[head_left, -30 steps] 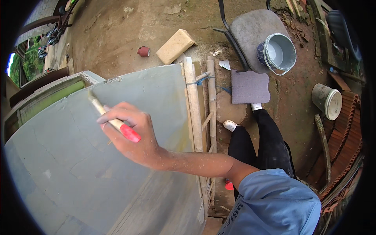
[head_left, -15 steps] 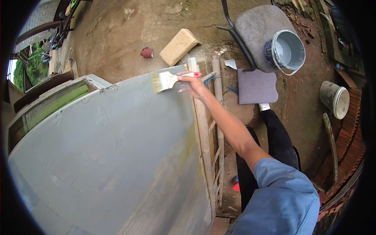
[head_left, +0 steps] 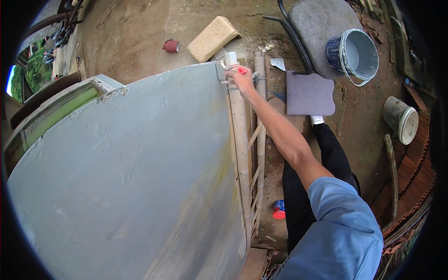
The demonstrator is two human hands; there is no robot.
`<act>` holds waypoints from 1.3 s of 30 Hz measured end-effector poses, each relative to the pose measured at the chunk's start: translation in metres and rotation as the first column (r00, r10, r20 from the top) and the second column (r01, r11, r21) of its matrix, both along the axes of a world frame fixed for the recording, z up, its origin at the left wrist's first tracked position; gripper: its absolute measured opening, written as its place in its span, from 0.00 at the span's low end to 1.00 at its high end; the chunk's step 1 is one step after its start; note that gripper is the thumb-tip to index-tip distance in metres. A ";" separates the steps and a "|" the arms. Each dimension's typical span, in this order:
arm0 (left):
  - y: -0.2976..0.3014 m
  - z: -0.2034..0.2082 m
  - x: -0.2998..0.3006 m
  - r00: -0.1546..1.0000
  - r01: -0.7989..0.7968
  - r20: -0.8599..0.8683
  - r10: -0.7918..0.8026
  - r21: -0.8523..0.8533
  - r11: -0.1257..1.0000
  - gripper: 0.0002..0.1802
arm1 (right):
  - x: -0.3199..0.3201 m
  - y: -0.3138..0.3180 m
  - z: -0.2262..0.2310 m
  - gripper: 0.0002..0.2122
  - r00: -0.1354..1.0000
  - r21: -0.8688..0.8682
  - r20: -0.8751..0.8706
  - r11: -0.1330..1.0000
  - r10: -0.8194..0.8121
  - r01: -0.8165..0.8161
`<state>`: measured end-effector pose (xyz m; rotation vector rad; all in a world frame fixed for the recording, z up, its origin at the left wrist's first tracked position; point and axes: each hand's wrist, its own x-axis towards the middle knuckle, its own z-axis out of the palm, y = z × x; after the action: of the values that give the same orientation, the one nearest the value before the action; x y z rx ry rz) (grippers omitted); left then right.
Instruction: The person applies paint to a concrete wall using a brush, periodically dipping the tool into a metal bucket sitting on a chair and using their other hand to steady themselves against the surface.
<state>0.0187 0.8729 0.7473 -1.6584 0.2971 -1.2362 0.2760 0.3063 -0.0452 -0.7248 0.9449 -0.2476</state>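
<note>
My right hand [head_left: 240,80] is closed around a wide paintbrush [head_left: 242,71], whose red handle end shows above the fingers. The brush is at the far right corner of a grey wall [head_left: 154,140]. Its bristles are seen almost edge-on, and whether they press on the surface is hard to tell. Just under the hand, a bamboo ladder [head_left: 241,154] runs along the wall's right edge. My left hand is out of view.
A bucket of grey-white paint [head_left: 354,58] rests on a grey chair [head_left: 322,28]. Around it are a purple-grey pad [head_left: 310,95], a pale block [head_left: 213,38], a reddish cup [head_left: 171,45], a dirty pail [head_left: 401,120] and a red-and-blue can [head_left: 278,209]. A window frame [head_left: 60,109] adjoins the wall at left.
My right hand has carried the brush rightward and away from me, from the wall's face to its far right corner. The brush has turned edge-on, and the whole view has shifted slightly.
</note>
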 end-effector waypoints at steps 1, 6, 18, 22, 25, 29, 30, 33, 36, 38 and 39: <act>-0.003 -0.001 -0.007 0.992 0.120 -0.034 -0.124 -0.096 0.988 0.19 | -0.008 -0.005 0.006 0.05 0.997 0.139 0.072 0.990 0.005 -0.015; -0.047 -0.045 -0.004 0.975 0.214 0.007 -0.223 -0.319 0.923 0.17 | -0.021 -0.034 0.014 0.08 0.997 0.100 0.074 0.995 0.019 -0.026; -0.069 -0.071 -0.002 0.995 0.094 0.009 -0.095 -0.264 0.960 0.18 | -0.054 0.010 -0.001 0.08 0.995 0.170 0.099 0.985 0.012 -0.029; -0.075 -0.087 0.043 0.987 0.142 -0.034 -0.157 -0.277 0.950 0.18 | -0.029 0.005 -0.053 0.09 1.000 -0.166 -0.012 0.986 0.011 -0.013; -0.072 -0.084 0.035 0.988 0.130 -0.046 -0.147 -0.263 0.956 0.18 | -0.017 0.022 -0.032 0.08 0.998 -0.026 0.029 0.998 0.059 -0.058; -0.068 -0.080 0.017 0.993 0.098 -0.035 -0.110 -0.240 0.966 0.18 | -0.100 0.008 0.004 0.06 0.982 0.217 0.171 0.969 0.078 -0.115; -0.067 -0.081 0.019 0.993 0.097 -0.039 -0.110 -0.248 0.964 0.18 | -0.128 0.010 0.011 0.06 0.987 0.197 0.119 0.972 0.109 -0.131; -0.064 -0.083 0.027 0.991 0.105 -0.051 -0.122 -0.255 0.961 0.18 | -0.196 0.040 0.016 0.07 0.974 0.186 -0.094 0.965 0.206 -0.186; -0.062 -0.084 0.034 0.988 0.120 -0.063 -0.141 -0.257 0.959 0.18 | -0.232 0.090 0.003 0.07 0.968 0.298 -0.161 0.944 0.193 -0.139; -0.062 -0.085 0.037 0.986 0.129 -0.070 -0.151 -0.253 0.959 0.18 | -0.237 0.120 0.003 0.08 0.972 0.311 -0.162 0.943 0.173 -0.117; -0.062 -0.086 0.037 0.986 0.129 -0.074 -0.152 -0.249 0.960 0.19 | -0.234 0.131 0.006 0.10 0.981 0.286 -0.130 0.952 0.147 -0.105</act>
<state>0.0557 0.8106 0.6615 -1.9373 0.3353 -1.3473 0.0424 0.4376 -0.0392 -0.5460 1.0464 0.0544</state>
